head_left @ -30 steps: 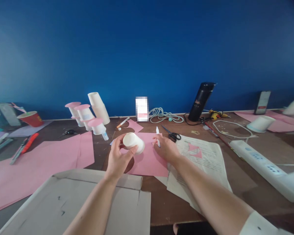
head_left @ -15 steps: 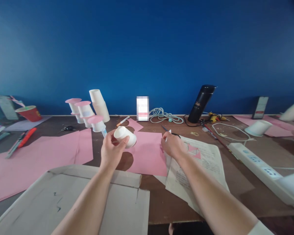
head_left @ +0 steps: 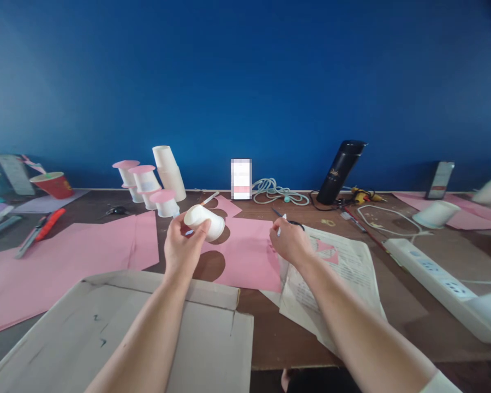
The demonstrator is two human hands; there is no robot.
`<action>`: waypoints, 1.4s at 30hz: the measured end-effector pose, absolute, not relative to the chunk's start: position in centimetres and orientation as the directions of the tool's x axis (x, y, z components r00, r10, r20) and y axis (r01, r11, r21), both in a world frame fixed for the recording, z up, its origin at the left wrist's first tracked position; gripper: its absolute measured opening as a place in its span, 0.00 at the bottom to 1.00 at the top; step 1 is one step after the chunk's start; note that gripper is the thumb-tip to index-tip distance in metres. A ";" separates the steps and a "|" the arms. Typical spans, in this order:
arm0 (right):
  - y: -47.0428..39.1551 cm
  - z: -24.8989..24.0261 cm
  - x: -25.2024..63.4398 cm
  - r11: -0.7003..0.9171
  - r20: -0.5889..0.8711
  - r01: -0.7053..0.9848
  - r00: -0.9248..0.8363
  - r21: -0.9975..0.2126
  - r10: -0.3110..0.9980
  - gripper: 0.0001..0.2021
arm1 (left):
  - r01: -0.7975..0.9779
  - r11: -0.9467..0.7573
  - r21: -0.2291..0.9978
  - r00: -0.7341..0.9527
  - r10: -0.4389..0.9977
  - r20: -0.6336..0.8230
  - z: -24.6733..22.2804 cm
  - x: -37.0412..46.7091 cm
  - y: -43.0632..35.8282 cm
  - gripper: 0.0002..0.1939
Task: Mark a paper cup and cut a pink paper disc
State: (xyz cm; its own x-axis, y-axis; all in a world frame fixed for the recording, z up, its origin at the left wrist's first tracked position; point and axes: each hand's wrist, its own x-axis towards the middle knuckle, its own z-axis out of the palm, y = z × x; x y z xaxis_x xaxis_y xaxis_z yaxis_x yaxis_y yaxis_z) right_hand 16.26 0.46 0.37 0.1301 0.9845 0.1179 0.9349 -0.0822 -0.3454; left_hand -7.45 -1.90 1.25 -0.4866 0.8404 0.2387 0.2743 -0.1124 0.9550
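**Left hand holds a tilted cup, right hand a pen, at a cut pink sheet**

Clock directions take the cut pink sheet [head_left: 249, 256] as centre, with 12 at the blue wall [head_left: 245, 82]. The left hand [head_left: 184, 248], at 9 to 10 o'clock, has its grip closed around the sides of a white paper cup [head_left: 208, 224], thumb on the near side. The cup lies tilted in the fingers over the sheet's far left part; whether it touches the paper is unclear.

The right hand [head_left: 291, 239], toward 2 o'clock at the sheet's right edge, has its grip pinched shut on a white pen [head_left: 283, 220], mostly hidden by the fingers. Just beyond it lie scissors [head_left: 277, 212], partly covered.

Round bites are cut from the sheet's left side. A phone [head_left: 241, 180] stands at 12, coiled cable [head_left: 280, 194] at 1, a black bottle [head_left: 339, 174] at 2. Cups with pink discs [head_left: 145, 180] and a tall white cup stack [head_left: 169, 173] stand at 10.

At 8 lies cardboard [head_left: 123, 327]; at 9, larger pink sheets [head_left: 85, 248] bear a red cutter [head_left: 51, 224]. Printed paper [head_left: 352, 273] and, farther out, a power strip [head_left: 437, 281] lie on the table [head_left: 286, 338] near 3.
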 end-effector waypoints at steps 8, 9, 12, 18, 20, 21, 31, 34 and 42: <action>0.2 -0.2 15.5 -0.004 0.115 0.902 0.059 -0.432 0.992 0.09 | 0.160 -0.411 0.897 -0.604 0.678 0.419 -0.1 -8.7 -0.3 0.26; 0.1 -0.2 15.4 0.009 0.114 0.895 0.047 -0.445 0.992 0.09 | 0.157 -0.420 0.894 -0.598 0.679 0.425 -0.2 -8.8 -0.3 0.26; 0.3 0.1 15.7 0.032 0.125 0.883 0.031 -0.468 0.992 0.08 | 0.161 -0.418 0.894 -0.592 0.684 0.426 -0.1 -8.8 -0.3 0.27; 1.1 1.2 18.3 -0.161 -0.077 0.542 0.174 -0.825 0.982 0.05 | 0.233 -0.316 0.920 -0.613 0.687 0.391 0.1 -8.6 -0.9 0.28; 1.2 1.4 18.8 -0.204 -0.143 0.464 0.163 -0.862 0.976 0.05 | 0.260 -0.280 0.924 -0.607 0.697 0.382 0.2 -8.6 -1.1 0.28; 1.2 1.5 18.9 -0.219 -0.164 0.449 0.158 -0.866 0.974 0.04 | 0.268 -0.272 0.924 -0.605 0.699 0.381 0.3 -8.6 -1.1 0.28; 0.1 1.6 17.1 -0.260 -0.251 0.374 0.073 -0.890 0.965 0.04 | 0.210 -0.232 0.950 -0.611 0.728 0.313 1.2 -7.9 -1.6 0.27; -0.1 1.7 16.7 -0.256 -0.255 0.369 0.052 -0.893 0.965 0.04 | 0.181 -0.218 0.959 -0.584 0.761 0.283 1.4 -7.8 -1.7 0.29; -0.4 1.4 15.8 -0.224 -0.254 0.369 -0.034 -0.902 0.967 0.03 | 0.183 -0.225 0.957 -0.594 0.751 0.290 1.1 -7.7 -1.2 0.30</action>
